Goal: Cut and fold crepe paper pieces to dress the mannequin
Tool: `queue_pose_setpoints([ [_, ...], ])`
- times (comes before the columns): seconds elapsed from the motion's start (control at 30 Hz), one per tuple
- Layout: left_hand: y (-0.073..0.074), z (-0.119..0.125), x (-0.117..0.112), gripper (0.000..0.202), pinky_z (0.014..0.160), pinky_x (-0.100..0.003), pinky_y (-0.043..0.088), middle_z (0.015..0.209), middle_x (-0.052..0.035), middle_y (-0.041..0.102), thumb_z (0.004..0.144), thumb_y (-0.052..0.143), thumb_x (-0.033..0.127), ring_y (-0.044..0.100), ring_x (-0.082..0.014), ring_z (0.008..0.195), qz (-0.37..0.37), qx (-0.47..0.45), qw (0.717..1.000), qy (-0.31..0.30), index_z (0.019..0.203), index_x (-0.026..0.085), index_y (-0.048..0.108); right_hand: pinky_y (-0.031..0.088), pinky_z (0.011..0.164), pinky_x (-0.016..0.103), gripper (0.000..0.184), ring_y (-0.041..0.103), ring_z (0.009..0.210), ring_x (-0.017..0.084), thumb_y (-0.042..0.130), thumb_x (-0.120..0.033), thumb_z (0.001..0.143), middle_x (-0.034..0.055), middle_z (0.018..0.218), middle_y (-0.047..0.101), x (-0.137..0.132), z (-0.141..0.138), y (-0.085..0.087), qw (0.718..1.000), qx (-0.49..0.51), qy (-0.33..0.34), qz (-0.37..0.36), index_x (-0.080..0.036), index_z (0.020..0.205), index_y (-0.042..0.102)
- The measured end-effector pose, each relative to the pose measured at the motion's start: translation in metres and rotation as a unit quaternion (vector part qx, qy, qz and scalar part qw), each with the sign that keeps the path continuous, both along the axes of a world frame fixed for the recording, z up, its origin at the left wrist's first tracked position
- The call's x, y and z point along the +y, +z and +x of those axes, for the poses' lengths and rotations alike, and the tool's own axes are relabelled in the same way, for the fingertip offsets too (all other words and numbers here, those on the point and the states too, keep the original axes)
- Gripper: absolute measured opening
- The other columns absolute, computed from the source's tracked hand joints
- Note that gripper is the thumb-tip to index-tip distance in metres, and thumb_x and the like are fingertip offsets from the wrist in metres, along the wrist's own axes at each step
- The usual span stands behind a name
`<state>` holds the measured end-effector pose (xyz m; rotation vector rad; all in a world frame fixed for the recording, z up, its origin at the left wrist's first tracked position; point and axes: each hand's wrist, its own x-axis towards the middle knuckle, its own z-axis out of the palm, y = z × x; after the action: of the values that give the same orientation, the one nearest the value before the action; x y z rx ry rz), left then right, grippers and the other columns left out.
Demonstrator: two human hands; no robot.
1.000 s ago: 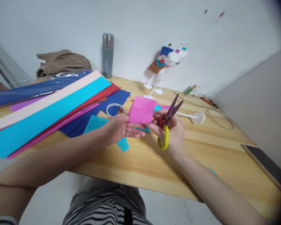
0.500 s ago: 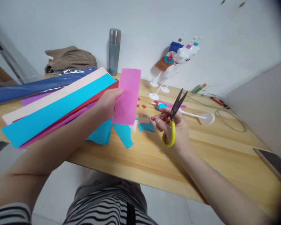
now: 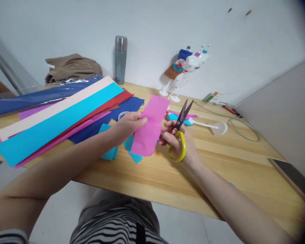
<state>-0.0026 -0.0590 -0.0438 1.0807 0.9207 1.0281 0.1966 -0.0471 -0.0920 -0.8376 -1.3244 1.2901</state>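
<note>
Pinched along its left edge, a rectangular piece of pink crepe paper [image 3: 150, 128] is held up by my left hand [image 3: 129, 128] above the table. My right hand [image 3: 181, 144] holds scissors [image 3: 179, 127] with a yellow handle, some red near the pivot, and dark blades slightly apart, pointing up and away. The right fingertips are close to the paper's right edge; whether they touch it I cannot tell. Beneath and beside the paper lie turquoise pieces [image 3: 109, 154], partly hidden by my left hand and the pink piece.
Long strips in turquoise [image 3: 63, 120], pale pink, red and blue lie at left. Behind them are a plastic-wrapped blue roll [image 3: 40, 93], brown cloth [image 3: 73, 67] and a flask [image 3: 120, 61]. Decorated white stands [image 3: 176, 79], a fallen stand [image 3: 218, 128], a cable and a phone [image 3: 292, 178] are also here.
My left hand has moved the pink paper right and down, closer to the scissors. A blue sheet behind it now shows. My right hand keeps the scissors with little movement.
</note>
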Motion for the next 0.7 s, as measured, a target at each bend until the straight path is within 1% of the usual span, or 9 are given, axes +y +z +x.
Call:
queue_pose_setpoints([
  [0.07, -0.001, 0.004, -0.003, 0.015, 0.07, -0.025, 0.052, 0.073, -0.0012, 0.071, 0.089, 0.059, 0.019, 0.064, -0.0137, 0.066, 0.012, 0.033, 0.999, -0.004, 0.089, 0.015, 0.074, 0.055, 0.049, 0.027, 0.044, 0.064, 0.055, 0.013, 0.09, -0.036, 0.064, -0.0065, 0.073, 0.067, -0.002, -0.001, 0.002, 1.0, -0.004, -0.002, 0.003, -0.028, 0.095, 0.06],
  [0.13, -0.001, 0.006, -0.005, 0.014, 0.065, -0.022, 0.049, 0.072, 0.0, 0.07, 0.088, 0.059, 0.017, 0.061, -0.0116, 0.064, 0.024, 0.064, 0.998, 0.012, 0.086, 0.014, 0.073, 0.054, 0.052, 0.027, 0.044, 0.061, 0.055, 0.012, 0.091, -0.035, 0.063, -0.0078, 0.071, 0.063, -0.003, -0.002, 0.003, 1.0, -0.008, -0.01, 0.021, -0.028, 0.094, 0.06],
  [0.23, -0.001, 0.006, -0.006, 0.01, 0.066, -0.022, 0.049, 0.076, -0.0012, 0.072, 0.084, 0.068, 0.019, 0.063, -0.013, 0.069, 0.026, 0.068, 0.997, -0.006, 0.088, 0.013, 0.073, 0.054, 0.056, 0.029, 0.042, 0.057, 0.056, 0.012, 0.093, -0.034, 0.063, -0.0083, 0.068, 0.058, -0.002, 0.0, 0.003, 0.996, -0.034, -0.035, 0.07, -0.029, 0.09, 0.06],
  [0.3, -0.004, 0.005, -0.005, 0.02, 0.071, -0.024, 0.052, 0.084, -0.0036, 0.075, 0.076, 0.075, 0.019, 0.068, -0.0159, 0.077, 0.018, 0.048, 0.998, -0.048, 0.095, 0.013, 0.076, 0.053, 0.057, 0.032, 0.042, 0.057, 0.058, 0.015, 0.093, -0.034, 0.064, -0.007, 0.069, 0.059, -0.003, 0.002, 0.004, 0.992, -0.062, -0.056, 0.092, -0.031, 0.09, 0.061],
  [0.37, -0.007, 0.003, -0.003, 0.031, 0.073, -0.026, 0.054, 0.091, -0.0054, 0.078, 0.069, 0.08, 0.016, 0.07, -0.0178, 0.082, 0.012, 0.042, 0.997, -0.065, 0.1, 0.014, 0.078, 0.053, 0.058, 0.033, 0.042, 0.059, 0.06, 0.017, 0.092, -0.036, 0.065, -0.0052, 0.071, 0.062, -0.004, 0.003, 0.007, 0.99, -0.068, -0.066, 0.108, -0.032, 0.093, 0.061],
  [0.43, -0.011, 0.003, -0.002, 0.034, 0.071, -0.026, 0.054, 0.091, -0.0065, 0.078, 0.066, 0.081, 0.016, 0.071, -0.0184, 0.08, -0.002, 0.048, 0.997, -0.053, 0.101, 0.015, 0.08, 0.054, 0.059, 0.034, 0.043, 0.061, 0.061, 0.018, 0.091, -0.038, 0.066, -0.0038, 0.074, 0.065, -0.006, 0.003, 0.011, 0.99, -0.054, -0.057, 0.116, -0.032, 0.095, 0.06],
  [0.53, -0.013, 0.004, 0.0, 0.031, 0.068, -0.027, 0.055, 0.087, -0.0082, 0.079, 0.067, 0.081, 0.016, 0.072, -0.0189, 0.076, -0.011, 0.037, 0.999, -0.035, 0.097, 0.015, 0.081, 0.054, 0.059, 0.035, 0.043, 0.062, 0.062, 0.018, 0.09, -0.036, 0.065, -0.0015, 0.081, 0.07, -0.008, 0.003, 0.015, 0.991, -0.051, -0.033, 0.118, -0.031, 0.095, 0.059],
  [0.63, -0.014, 0.004, 0.001, 0.023, 0.07, -0.027, 0.057, 0.085, -0.0068, 0.08, 0.066, 0.081, 0.014, 0.072, -0.017, 0.073, 0.018, 0.021, 1.0, -0.013, 0.089, 0.015, 0.082, 0.055, 0.061, 0.038, 0.044, 0.065, 0.067, 0.02, 0.092, -0.034, 0.064, 0.0013, 0.09, 0.074, -0.007, 0.003, 0.014, 0.991, -0.067, -0.011, 0.112, -0.031, 0.095, 0.06],
  [0.7, -0.013, 0.005, 0.002, 0.019, 0.068, -0.025, 0.056, 0.082, -0.0046, 0.079, 0.064, 0.081, 0.013, 0.071, -0.0151, 0.069, 0.042, 0.019, 0.999, 0.0, 0.082, 0.016, 0.082, 0.055, 0.063, 0.038, 0.043, 0.064, 0.066, 0.02, 0.091, -0.032, 0.065, 0.0005, 0.089, 0.073, -0.007, 0.003, 0.011, 0.992, -0.063, -0.013, 0.11, -0.032, 0.095, 0.061],
])
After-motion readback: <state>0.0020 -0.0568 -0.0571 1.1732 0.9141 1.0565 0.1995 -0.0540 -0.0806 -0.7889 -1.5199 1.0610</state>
